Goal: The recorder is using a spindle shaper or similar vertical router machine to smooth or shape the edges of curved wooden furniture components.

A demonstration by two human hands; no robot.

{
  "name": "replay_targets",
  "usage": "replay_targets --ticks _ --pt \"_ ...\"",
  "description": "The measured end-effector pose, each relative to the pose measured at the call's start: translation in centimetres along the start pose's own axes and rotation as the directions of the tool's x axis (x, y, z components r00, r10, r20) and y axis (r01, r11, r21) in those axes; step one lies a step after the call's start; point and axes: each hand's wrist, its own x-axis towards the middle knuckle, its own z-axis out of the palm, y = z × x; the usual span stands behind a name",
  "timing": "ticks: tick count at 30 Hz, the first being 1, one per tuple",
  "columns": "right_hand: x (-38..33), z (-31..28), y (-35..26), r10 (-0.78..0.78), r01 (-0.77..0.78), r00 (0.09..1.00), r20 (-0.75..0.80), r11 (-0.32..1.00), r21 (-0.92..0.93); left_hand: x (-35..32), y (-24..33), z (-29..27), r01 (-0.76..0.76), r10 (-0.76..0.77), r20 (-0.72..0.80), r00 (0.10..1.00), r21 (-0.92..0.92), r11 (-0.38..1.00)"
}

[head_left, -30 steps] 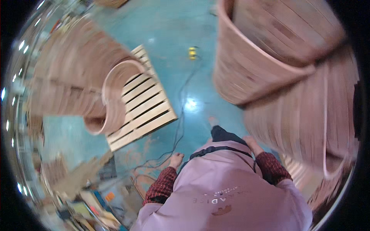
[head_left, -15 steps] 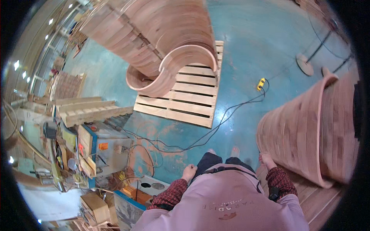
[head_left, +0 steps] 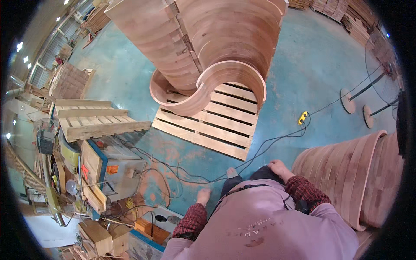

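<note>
My right hand [head_left: 281, 169] is over my right thigh, its fingers curled in and nothing showing in them. A tall curved panel of wooden staves [head_left: 336, 169] stands just to its right, apart from it. Lower down on the left, my left hand [head_left: 203, 196] hangs beside my body; its fingers are too foreshortened to read. Nothing visible hangs from it. Ahead, a large curved wooden structure [head_left: 234, 37] with an S-shaped lower rim stands on a slatted pallet [head_left: 203, 138].
Black cables [head_left: 195, 177] cross the floor ahead of my feet to a yellow socket block [head_left: 303, 117]. A machine cabinet [head_left: 125, 177] and a leaning pallet [head_left: 93, 121] are at the left. Fan stands [head_left: 348, 100] are at the right.
My view has shifted, and the curved panel on the right sits lower and farther right. My right hand has moved away from that panel, over my thigh. The left hand has swung slightly left.
</note>
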Motion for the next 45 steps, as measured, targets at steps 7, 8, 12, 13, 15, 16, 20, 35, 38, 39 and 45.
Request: replay_targets --ticks 7,8,12,13,15,16,20,35,38,39,45 --pt "7.5 -3.1 -8.1 -0.019 0.014 0.999 -0.033 0.985 -0.171 1.7 4.6 -1.1 -0.283 0.256 0.122 0.959 0.449 0.848" --pt "9.3 -3.9 -8.5 -0.022 0.020 1.000 -0.013 0.982 -0.187 0.9 4.8 -0.9 -0.360 0.341 0.131 0.931 0.481 0.799" --pt "15.2 -8.7 -12.0 -0.010 0.019 1.000 0.025 0.927 -0.374 -3.0 7.0 0.7 -0.253 0.267 0.020 0.963 0.394 0.884" --pt "17.1 -9.7 -12.8 -0.022 0.023 1.000 0.005 0.920 -0.392 -4.2 7.9 1.4 -0.168 0.189 -0.032 0.981 0.330 0.929" --pt "21.5 -11.7 -13.7 -0.046 0.026 0.998 -0.037 0.903 -0.430 -5.9 9.8 3.4 0.015 0.001 -0.080 0.997 0.203 0.979" --pt "23.7 -13.0 -14.4 -0.010 -0.007 0.999 -0.043 0.926 -0.378 -6.1 11.1 3.8 0.106 -0.095 -0.078 0.992 0.152 0.983" --pt "33.0 -15.3 -18.2 0.064 -0.092 0.992 -0.112 0.960 -0.263 -7.9 16.5 11.0 0.402 -0.406 -0.061 0.912 -0.076 0.913" --pt "51.5 -16.5 -20.2 0.245 -0.252 0.962 -0.117 0.966 -0.052 -8.5 28.5 22.2 0.675 -0.696 0.053 0.716 -0.306 0.672" --pt "51.2 -16.6 -20.2 0.258 -0.258 0.948 -0.187 0.966 0.026 -8.6 28.2 22.3 0.664 -0.688 0.053 0.724 -0.323 0.674" --pt "51.4 -16.2 -20.2 0.253 -0.257 0.939 -0.233 0.966 0.012 -8.7 28.0 22.3 0.660 -0.685 0.050 0.727 -0.327 0.677" --pt "47.0 -18.9 -23.4 -0.009 -0.076 0.923 -0.385 0.976 -0.204 -9.5 25.4 23.2 0.590 -0.621 0.043 0.783 -0.372 0.717"
